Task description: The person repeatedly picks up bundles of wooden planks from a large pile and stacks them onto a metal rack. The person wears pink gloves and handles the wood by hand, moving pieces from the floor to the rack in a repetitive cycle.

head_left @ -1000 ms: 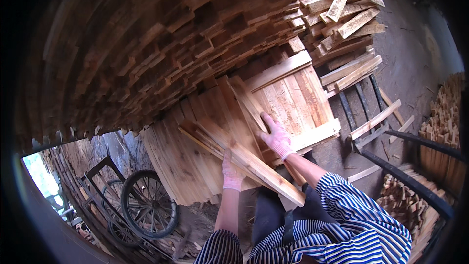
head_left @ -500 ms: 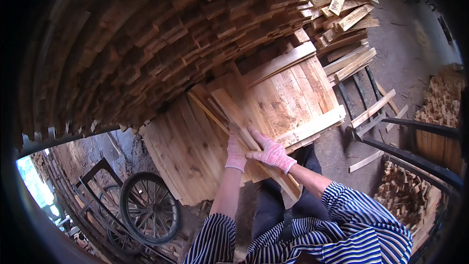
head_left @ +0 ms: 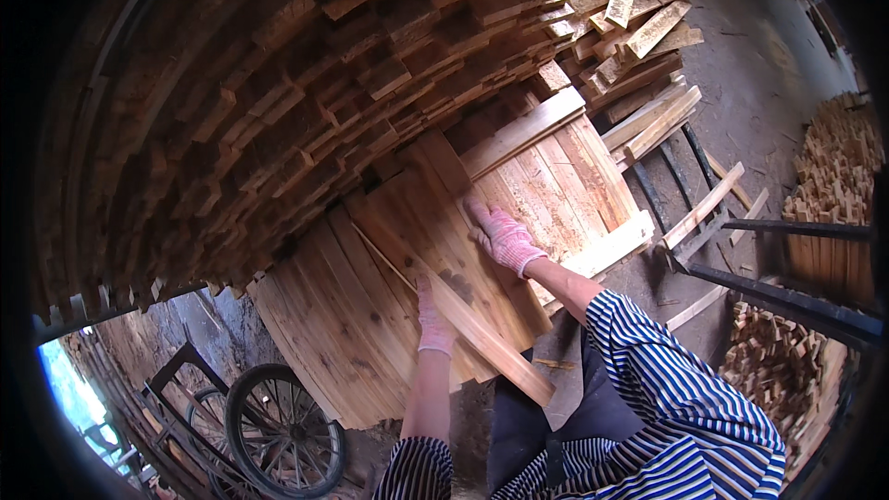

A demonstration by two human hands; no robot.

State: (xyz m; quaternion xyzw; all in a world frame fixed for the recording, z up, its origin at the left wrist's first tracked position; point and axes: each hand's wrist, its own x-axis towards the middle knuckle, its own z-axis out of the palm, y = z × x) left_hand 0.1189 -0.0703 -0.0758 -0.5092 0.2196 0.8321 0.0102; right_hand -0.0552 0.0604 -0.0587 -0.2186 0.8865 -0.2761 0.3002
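My left hand, in a pink-and-white knit glove, grips the left edge of a long narrow wooden board. That board lies slantwise over a row of flat boards, its near end sticking out toward my legs. My right hand, gloved alike, lies with fingers stretched out on the boards beside the left edge of a lighter plank panel. Nothing shows in its grasp. Two pale crosspieces, a far one and a near one, run across that panel.
A tall stack of cut wood rises close behind the boards. Loose offcuts are heaped at the far right. A black metal frame stands to the right, near piled wood pieces. A spoked-wheel cart stands at lower left.
My hands have moved apart: the right has let go of the wood between them and gone up and right onto the boards. The left stays at the slanting board; only one such board now lies there.
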